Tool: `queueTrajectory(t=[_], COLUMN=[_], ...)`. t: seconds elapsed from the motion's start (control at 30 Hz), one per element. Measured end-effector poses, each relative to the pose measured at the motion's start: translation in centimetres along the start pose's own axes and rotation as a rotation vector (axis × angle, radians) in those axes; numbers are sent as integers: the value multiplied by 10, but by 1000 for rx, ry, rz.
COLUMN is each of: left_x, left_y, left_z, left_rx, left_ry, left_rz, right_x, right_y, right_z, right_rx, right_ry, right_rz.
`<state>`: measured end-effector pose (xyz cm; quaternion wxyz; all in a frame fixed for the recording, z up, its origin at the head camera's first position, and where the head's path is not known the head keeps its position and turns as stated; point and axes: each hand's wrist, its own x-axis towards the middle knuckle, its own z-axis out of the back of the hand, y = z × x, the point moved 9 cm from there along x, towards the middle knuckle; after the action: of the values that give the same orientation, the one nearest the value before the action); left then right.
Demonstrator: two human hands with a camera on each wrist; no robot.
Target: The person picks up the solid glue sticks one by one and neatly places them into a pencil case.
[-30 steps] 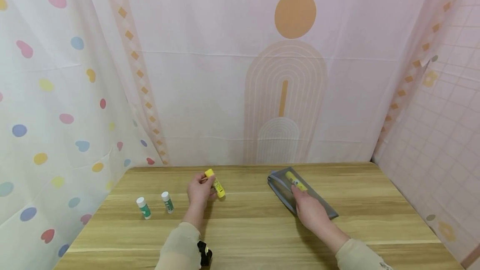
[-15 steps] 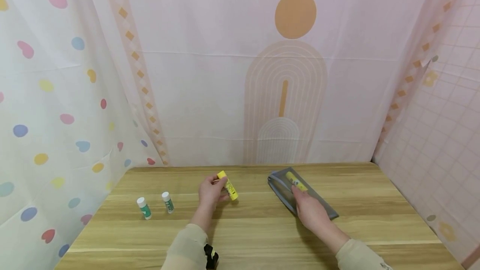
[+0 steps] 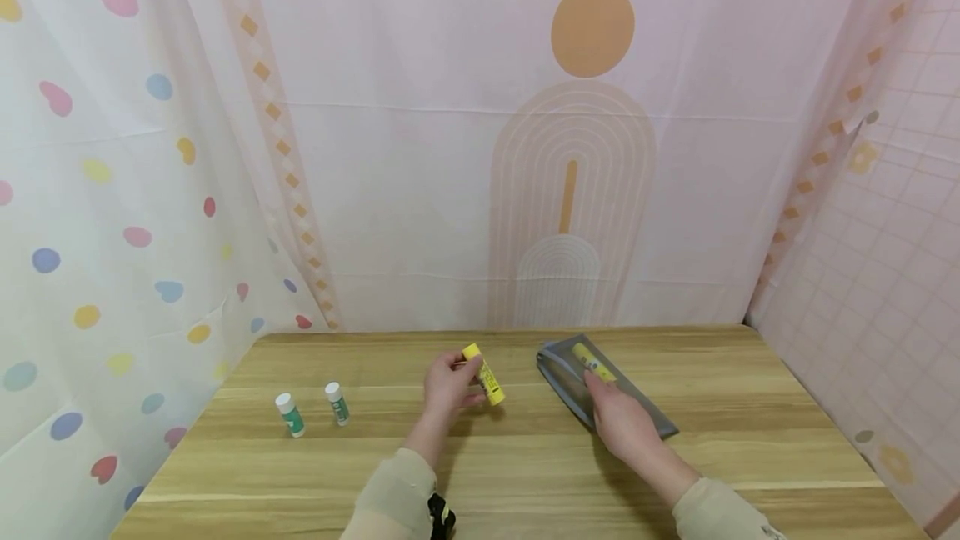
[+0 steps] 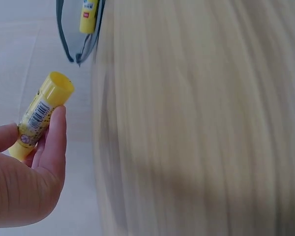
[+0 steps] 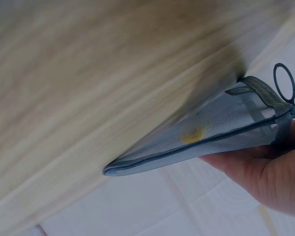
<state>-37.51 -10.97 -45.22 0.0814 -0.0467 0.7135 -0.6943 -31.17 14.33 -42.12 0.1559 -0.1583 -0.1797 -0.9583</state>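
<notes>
In the head view my left hand [image 3: 447, 388] pinches a yellow glue stick [image 3: 487, 377] above the table, the stick tilted. The left wrist view shows the thumb and fingers around its lower part, with a barcode on the label [image 4: 39, 114]. My right hand [image 3: 628, 425] grips a grey mesh zip pouch [image 3: 641, 401] at its near side. A second yellow glue stick [image 3: 592, 362] shows at the pouch, by the right thumb. The right wrist view shows the pouch [image 5: 221, 120] from the side, with a yellow patch through the mesh. Some right fingers are hidden.
Two green glue sticks with white caps, one outer [image 3: 289, 416] and one inner [image 3: 337, 404], stand on the left of the wooden table [image 3: 525, 473]. A patterned curtain [image 3: 405, 207] hangs behind the table's far edge. A dark loop [image 5: 284, 82] is on the pouch's end.
My left hand has moved steadily to the right with the yellow glue stick, closer to the pouch. The right hand and the pouch have stayed in place.
</notes>
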Motion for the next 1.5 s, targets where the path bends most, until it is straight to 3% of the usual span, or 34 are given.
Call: queueTrajectory(t=[0.33,0.9,1.5], left_x=[-11,-28,-31], left_y=[-2,9,26], left_z=[-30,-78,-103], left_rx=[-50,-148,-188], left_ry=[50,120,94], left_rz=[22,63,151], right_x=[0,1,3], right_y=[-2,-4,-7], right_z=[-1,-3,-1], right_rx=[6,19,15], right_ry=[-2,10,1], right_rz=[-8,-20,-34])
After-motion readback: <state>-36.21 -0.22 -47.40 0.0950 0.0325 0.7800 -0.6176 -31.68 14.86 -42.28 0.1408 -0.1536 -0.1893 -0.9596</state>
